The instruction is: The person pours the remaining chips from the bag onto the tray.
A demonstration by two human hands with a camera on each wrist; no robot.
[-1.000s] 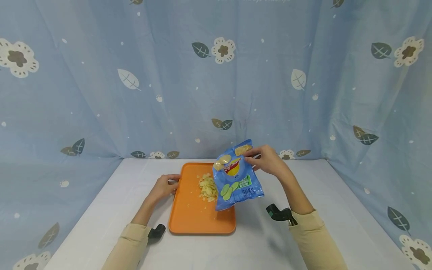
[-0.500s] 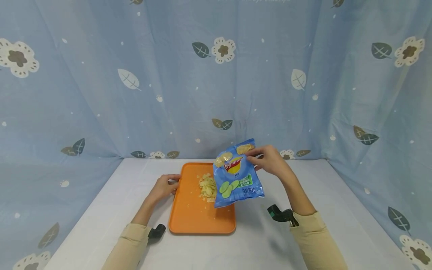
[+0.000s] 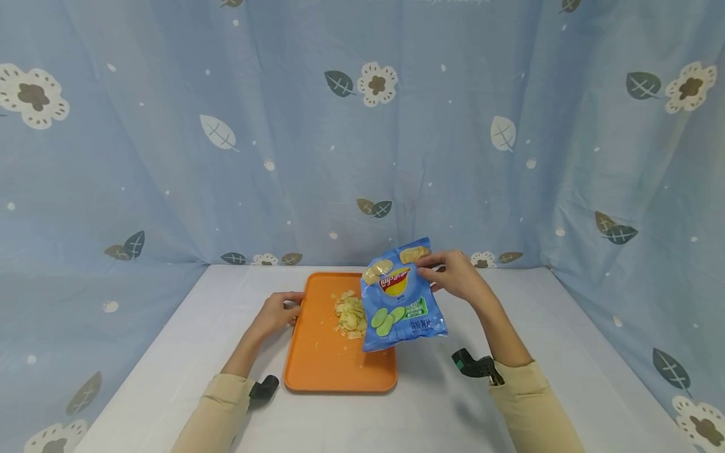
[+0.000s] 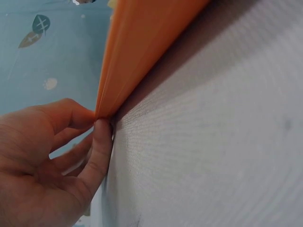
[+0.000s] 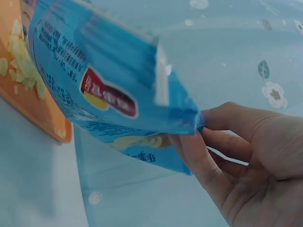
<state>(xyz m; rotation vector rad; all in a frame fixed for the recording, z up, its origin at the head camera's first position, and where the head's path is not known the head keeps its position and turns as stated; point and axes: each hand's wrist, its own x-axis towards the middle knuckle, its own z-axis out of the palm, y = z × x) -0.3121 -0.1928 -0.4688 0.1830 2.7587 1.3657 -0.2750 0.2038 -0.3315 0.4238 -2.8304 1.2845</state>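
My right hand (image 3: 455, 275) pinches a blue bag of potato chips (image 3: 396, 292) by its right edge between thumb and fingers. The bag hangs tilted over the right side of an orange tray (image 3: 317, 365). A heap of potato chips (image 3: 349, 313) and crumbs lies on the tray, partly hidden behind the bag. In the right wrist view, the bag's printed back (image 5: 90, 66) faces the camera. My left hand (image 3: 277, 313) holds the tray's left rim. Close up in the left wrist view, the thumb and forefinger of that hand (image 4: 57, 156) meet at the tray's edge (image 4: 118, 61).
The tray lies on a white-covered table (image 3: 453, 415). Behind and at both sides hangs a blue curtain (image 3: 283, 157) with leaves and flowers. Black wrist cameras (image 3: 474, 365) are worn on both forearms.
The bag and my right hand have shifted slightly to the right, and the bag has turned a little. My left hand keeps its place on the tray rim.
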